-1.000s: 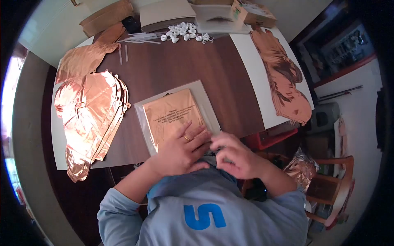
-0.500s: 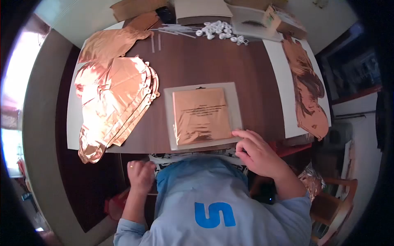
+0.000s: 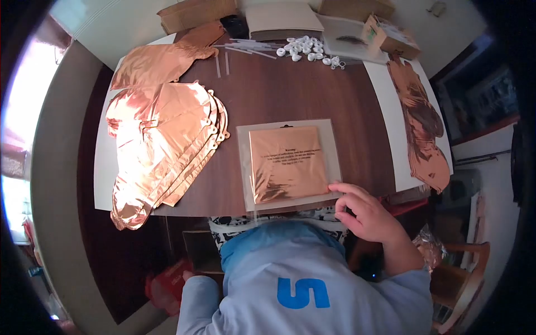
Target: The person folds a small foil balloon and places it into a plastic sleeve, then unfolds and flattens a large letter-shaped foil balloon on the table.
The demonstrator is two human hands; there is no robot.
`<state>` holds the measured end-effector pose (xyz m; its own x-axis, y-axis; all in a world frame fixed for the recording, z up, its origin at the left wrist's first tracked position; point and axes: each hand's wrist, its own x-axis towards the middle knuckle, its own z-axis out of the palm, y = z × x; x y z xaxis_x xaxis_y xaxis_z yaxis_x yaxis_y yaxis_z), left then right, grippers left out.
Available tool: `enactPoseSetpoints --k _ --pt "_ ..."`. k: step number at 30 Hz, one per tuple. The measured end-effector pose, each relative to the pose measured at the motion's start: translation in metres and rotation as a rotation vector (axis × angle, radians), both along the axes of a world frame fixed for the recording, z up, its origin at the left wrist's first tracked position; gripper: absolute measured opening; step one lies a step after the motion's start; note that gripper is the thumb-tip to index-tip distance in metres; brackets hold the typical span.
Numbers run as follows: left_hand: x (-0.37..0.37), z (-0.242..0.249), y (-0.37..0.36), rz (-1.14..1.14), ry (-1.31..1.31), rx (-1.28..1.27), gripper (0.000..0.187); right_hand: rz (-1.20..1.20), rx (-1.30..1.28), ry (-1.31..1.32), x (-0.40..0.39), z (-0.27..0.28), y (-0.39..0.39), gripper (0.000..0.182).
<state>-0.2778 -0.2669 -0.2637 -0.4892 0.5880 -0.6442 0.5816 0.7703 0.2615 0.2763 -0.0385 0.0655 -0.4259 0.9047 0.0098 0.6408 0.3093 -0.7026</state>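
Note:
A clear plastic bag with black printed warning text lies flat near the table's front edge. Inside it is a folded rose-gold foil sheet. The outstretched index finger of my right hand touches the bag's lower right corner; its other fingers are bent, apart from the thumb, and hold nothing. Only a sliver of my left hand shows, low beside a red bag below the table, its fingers hidden. A stack of flat rose-gold foil balloons lies to the left of the bag.
White rings and thin clear strips lie at the back of the table. More copper foil pieces lie on the right. Cardboard boxes stand at the back right, and a wooden chair is at my right.
My left hand has dropped from the table's front edge to beside the red bag. My right finger stays at the plastic bag's corner. The view has shifted slightly.

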Motion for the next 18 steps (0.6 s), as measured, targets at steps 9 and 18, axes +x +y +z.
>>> enactPoseSetpoints --k 9,18 --pt "-0.001 -0.027 0.018 -0.069 -0.123 0.078 0.035 0.01 -0.02 0.024 0.003 -0.001 -0.001 0.011" --pt "0.016 0.032 0.106 -0.437 -0.077 0.16 0.04 0.017 0.157 -0.031 0.011 -0.008 -0.01 0.023"
